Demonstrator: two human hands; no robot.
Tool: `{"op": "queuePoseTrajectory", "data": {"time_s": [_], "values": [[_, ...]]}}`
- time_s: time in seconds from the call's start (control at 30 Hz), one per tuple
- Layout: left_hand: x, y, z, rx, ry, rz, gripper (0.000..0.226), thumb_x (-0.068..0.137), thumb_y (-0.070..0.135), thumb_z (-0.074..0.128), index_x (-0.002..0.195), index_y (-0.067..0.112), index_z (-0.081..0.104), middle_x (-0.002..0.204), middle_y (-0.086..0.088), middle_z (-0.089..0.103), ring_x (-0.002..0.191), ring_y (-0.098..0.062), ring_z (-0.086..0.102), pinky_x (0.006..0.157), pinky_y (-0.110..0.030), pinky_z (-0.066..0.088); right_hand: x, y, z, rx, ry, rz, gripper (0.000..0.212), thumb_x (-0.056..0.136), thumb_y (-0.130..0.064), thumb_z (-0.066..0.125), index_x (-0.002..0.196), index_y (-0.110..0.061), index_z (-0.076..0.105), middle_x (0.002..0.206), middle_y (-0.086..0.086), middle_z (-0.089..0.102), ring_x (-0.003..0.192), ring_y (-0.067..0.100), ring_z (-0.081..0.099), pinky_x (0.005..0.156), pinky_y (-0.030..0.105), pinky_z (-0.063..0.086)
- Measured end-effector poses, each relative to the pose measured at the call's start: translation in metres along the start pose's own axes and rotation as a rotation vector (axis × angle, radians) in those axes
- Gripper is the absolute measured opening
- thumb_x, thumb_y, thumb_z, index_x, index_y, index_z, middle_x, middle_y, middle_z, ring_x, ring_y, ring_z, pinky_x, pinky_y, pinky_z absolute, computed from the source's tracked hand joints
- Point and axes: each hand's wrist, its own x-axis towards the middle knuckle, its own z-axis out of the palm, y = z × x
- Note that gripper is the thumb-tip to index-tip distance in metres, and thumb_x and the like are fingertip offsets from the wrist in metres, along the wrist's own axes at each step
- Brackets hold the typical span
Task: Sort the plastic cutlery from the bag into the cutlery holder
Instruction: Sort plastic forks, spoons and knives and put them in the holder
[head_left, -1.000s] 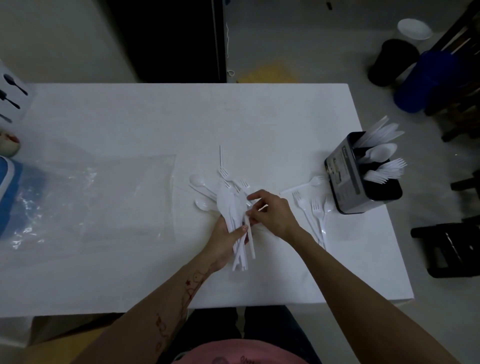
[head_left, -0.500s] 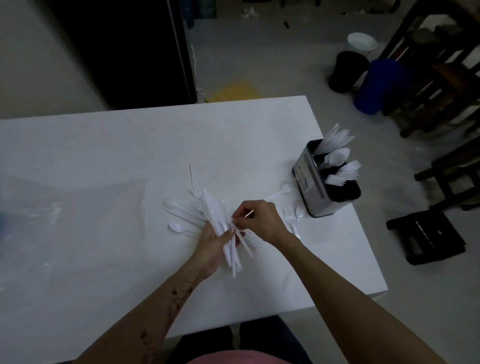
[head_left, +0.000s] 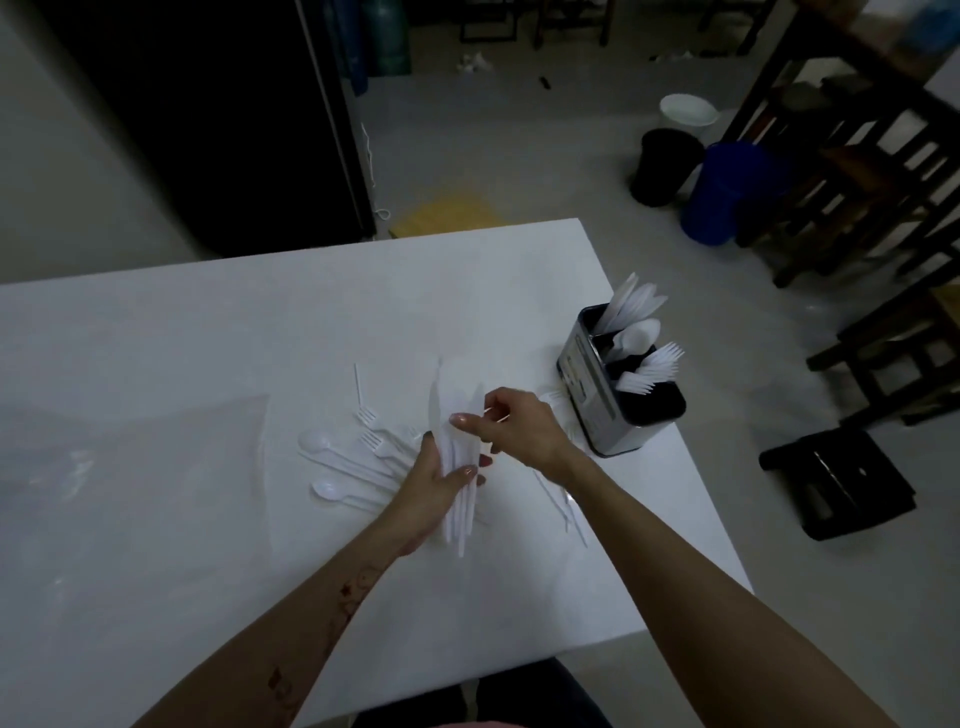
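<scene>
Your left hand (head_left: 434, 483) is gripping a bundle of white knives (head_left: 457, 457) at centre frame, your right hand (head_left: 514, 423) is pinching its top. Loose spoons and forks (head_left: 353, 457) are lying left; the cutlery holder (head_left: 618, 384) is standing right of centre.

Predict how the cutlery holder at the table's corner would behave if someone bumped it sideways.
The cutlery holder stands tall on a narrow base, so it probably tips rather than slides. It sits close to the white table's right edge, so a fall could carry it off. The knives, spoons and forks stick out loosely above the rim and would likely scatter.
</scene>
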Motion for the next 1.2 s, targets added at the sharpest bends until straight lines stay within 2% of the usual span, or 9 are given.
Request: {"op": "queuePoseTrajectory", "data": {"time_s": [0.07,0.17,0.37,0.53,0.67,0.87,1.03,1.1,1.2], "values": [[0.019,0.020,0.012,0.046,0.017,0.030,0.042,0.095,0.007,0.052,0.135,0.006,0.039,0.105,-0.007,0.066,0.082,-0.011,0.069,0.071,-0.017,0.055,0.007,-0.011,-0.019,-0.035,0.049,-0.059,0.051,0.072,-0.059,0.077,0.094,-0.013,0.067,0.088,-0.002,0.071,0.072,0.015,0.070,0.067,0.031,0.057],[0.051,0.061,0.036,0.136,-0.078,0.193,0.038,0.096,0.009,0.053,0.133,0.014,0.042,0.113,-0.009,0.063,0.096,-0.020,0.066,0.086,-0.027,0.055,0.016,-0.023,-0.059,-0.019,0.169,-0.135,0.053,0.064,-0.062,0.078,0.088,-0.017,0.067,0.084,-0.004,0.073,0.071,0.015,0.071,0.071,0.041,0.059],[0.116,0.136,0.092,0.193,-0.216,0.399,0.040,0.094,0.002,0.050,0.130,0.014,0.041,0.129,-0.009,0.054,0.117,-0.019,0.056,0.100,-0.040,0.049,0.027,-0.044,-0.151,0.121,0.371,-0.261,0.035,0.073,-0.033,0.085,0.093,-0.009,0.070,0.081,0.006,0.074,0.069,0.021,0.071,0.066,0.041,0.060],[0.157,0.169,0.138,0.166,-0.277,0.498,0.040,0.094,-0.004,0.044,0.131,0.008,0.036,0.131,-0.014,0.052,0.116,-0.020,0.055,0.098,-0.035,0.048,0.045,-0.037,-0.201,0.194,0.466,-0.302,0.034,0.073,-0.038,0.082,0.101,-0.021,0.071,0.090,0.004,0.075,0.082,0.026,0.072,0.075,0.050,0.059],[0.180,0.165,0.157,0.151,-0.259,0.520,0.048,0.095,-0.001,0.046,0.140,0.010,0.034,0.133,-0.013,0.053,0.122,-0.026,0.054,0.101,-0.041,0.048,0.057,-0.025,-0.216,0.189,0.491,-0.297,0.022,0.075,-0.034,0.081,0.094,-0.032,0.069,0.088,0.000,0.075,0.082,0.021,0.072,0.075,0.047,0.059],[0.195,0.136,0.169,0.133,-0.248,0.465,0.051,0.095,0.010,0.050,0.143,0.012,0.032,0.136,-0.010,0.052,0.127,-0.022,0.051,0.105,-0.048,0.043,0.069,0.003,-0.215,0.113,0.515,-0.275,0.026,0.075,-0.032,0.081,0.096,-0.021,0.071,0.085,-0.003,0.073,0.079,0.020,0.069,0.075,0.046,0.057],[0.198,0.109,0.164,0.226,-0.177,0.449,0.042,0.097,0.019,0.051,0.137,0.017,0.039,0.126,-0.006,0.058,0.116,-0.017,0.060,0.095,-0.037,0.052,0.072,0.020,-0.207,-0.039,0.465,-0.283,0.027,0.075,-0.034,0.079,0.091,-0.016,0.067,0.082,-0.003,0.071,0.074,0.014,0.066,0.070,0.034,0.056],[0.198,0.101,0.161,0.365,-0.108,0.415,0.033,0.096,0.025,0.051,0.127,0.017,0.045,0.117,-0.009,0.052,0.109,-0.022,0.058,0.089,-0.036,0.054,0.072,0.025,-0.203,-0.076,0.447,-0.288,0.027,0.076,-0.032,0.078,0.086,-0.012,0.063,0.079,-0.001,0.069,0.073,0.016,0.065,0.065,0.030,0.053],[0.192,0.090,0.156,0.692,0.026,0.411,0.032,0.094,0.022,0.048,0.124,0.013,0.043,0.114,-0.002,0.036,0.111,-0.020,0.034,0.099,-0.036,0.040,0.072,0.033,-0.198,-0.162,0.401,-0.280,0.030,0.077,-0.031,0.074,0.085,-0.007,0.058,0.077,0.005,0.066,0.072,0.021,0.062,0.065,0.036,0.052]]}}
